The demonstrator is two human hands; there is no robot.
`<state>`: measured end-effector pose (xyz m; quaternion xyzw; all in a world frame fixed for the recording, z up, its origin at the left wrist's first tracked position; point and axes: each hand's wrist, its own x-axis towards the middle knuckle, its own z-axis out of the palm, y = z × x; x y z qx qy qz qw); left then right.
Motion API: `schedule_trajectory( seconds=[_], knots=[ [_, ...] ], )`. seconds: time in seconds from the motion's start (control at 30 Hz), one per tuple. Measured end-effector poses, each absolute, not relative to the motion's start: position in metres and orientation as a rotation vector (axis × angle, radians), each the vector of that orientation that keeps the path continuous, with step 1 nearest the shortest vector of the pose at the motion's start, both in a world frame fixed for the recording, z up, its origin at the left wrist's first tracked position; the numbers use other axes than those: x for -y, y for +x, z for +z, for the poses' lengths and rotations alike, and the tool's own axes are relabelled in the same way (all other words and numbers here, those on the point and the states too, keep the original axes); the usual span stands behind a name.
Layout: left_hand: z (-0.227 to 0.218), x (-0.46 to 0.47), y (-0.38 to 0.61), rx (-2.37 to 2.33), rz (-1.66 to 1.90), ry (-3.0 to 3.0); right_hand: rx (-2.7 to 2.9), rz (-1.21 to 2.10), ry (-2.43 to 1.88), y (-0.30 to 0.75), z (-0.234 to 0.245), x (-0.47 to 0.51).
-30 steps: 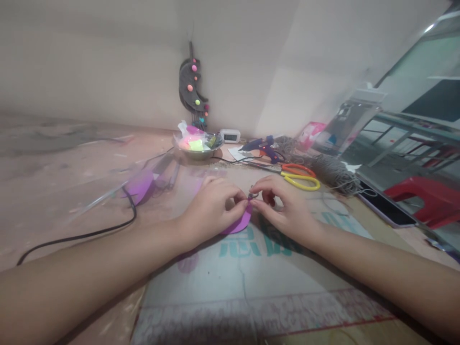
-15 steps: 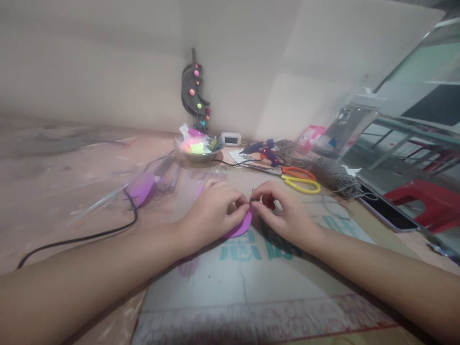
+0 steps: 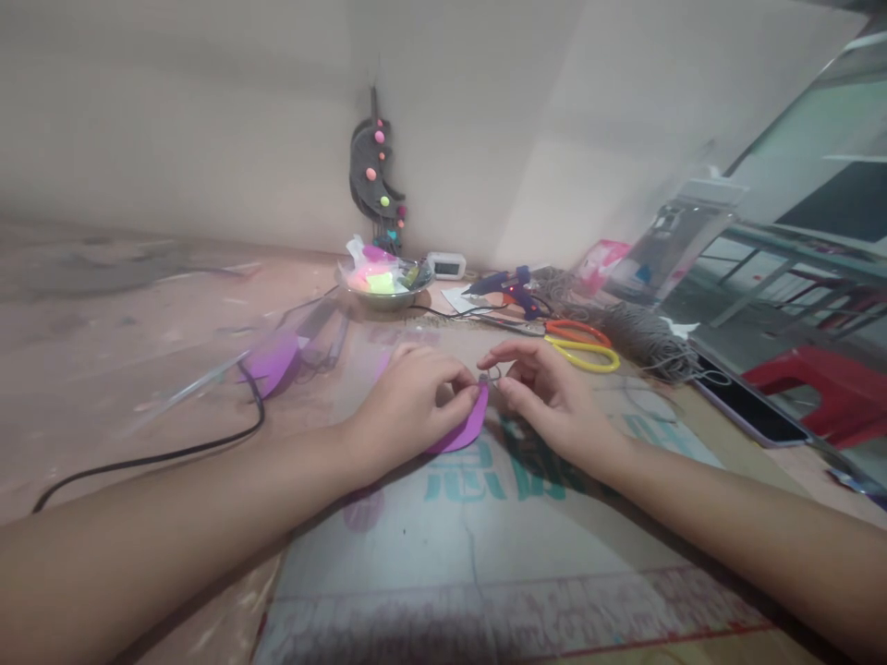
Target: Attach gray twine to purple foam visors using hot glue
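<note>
My left hand (image 3: 419,397) pinches the edge of a flat purple piece (image 3: 466,434), felt or foam by its look, with a rounded lower end. A short bit of grey cord (image 3: 492,374) curls at the piece's upper tip, beside my left fingertips. Just to the right, my right hand (image 3: 554,392) has its index finger and thumb parted around the cord's end and does not grip it. Both hands are above a whitish board (image 3: 388,573) with green lettering. Part of the purple piece is hidden under my left hand.
Scissors (image 3: 580,346) with orange and yellow handles, a glue gun (image 3: 509,288) and grey yarn (image 3: 644,342) lie beyond my hands. A bowl (image 3: 384,297) of colourful bits stands behind. A phone (image 3: 748,397) lies right; another purple piece (image 3: 273,365) and a black cable (image 3: 159,457) lie left.
My right thumb and index finger have parted and let go at the cord, the hand shifting slightly right. My left hand keeps its pinch on the purple piece, more of which now shows.
</note>
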<state>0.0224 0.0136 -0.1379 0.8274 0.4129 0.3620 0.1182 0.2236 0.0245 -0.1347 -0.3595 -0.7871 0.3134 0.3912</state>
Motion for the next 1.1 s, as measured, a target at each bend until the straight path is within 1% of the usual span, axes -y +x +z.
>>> schedule_trajectory(
  seconds=[0.07,0.13,0.3,0.53,0.87,1.1],
  knots=[
    [-0.138,-0.014,0.023,-1.207,1.065,2.423,1.97,0.938,-0.872,0.223,-0.137,-0.027],
    [-0.139,-0.014,0.023,-1.212,1.066,2.425,1.996,0.972,-0.868,0.223,-0.139,-0.028],
    [-0.139,-0.014,0.023,-1.211,1.054,2.435,2.103,0.77,-0.943,0.223,-0.138,-0.029],
    [-0.139,-0.014,0.023,-1.188,1.063,2.437,2.103,0.682,-0.978,0.223,-0.138,-0.029],
    [-0.138,-0.013,0.022,-1.205,1.085,2.404,2.047,0.812,-1.029,0.221,-0.134,-0.027],
    [-0.137,-0.012,0.021,-1.22,1.099,2.361,2.185,0.778,-1.096,0.22,-0.129,-0.026]
  ],
)
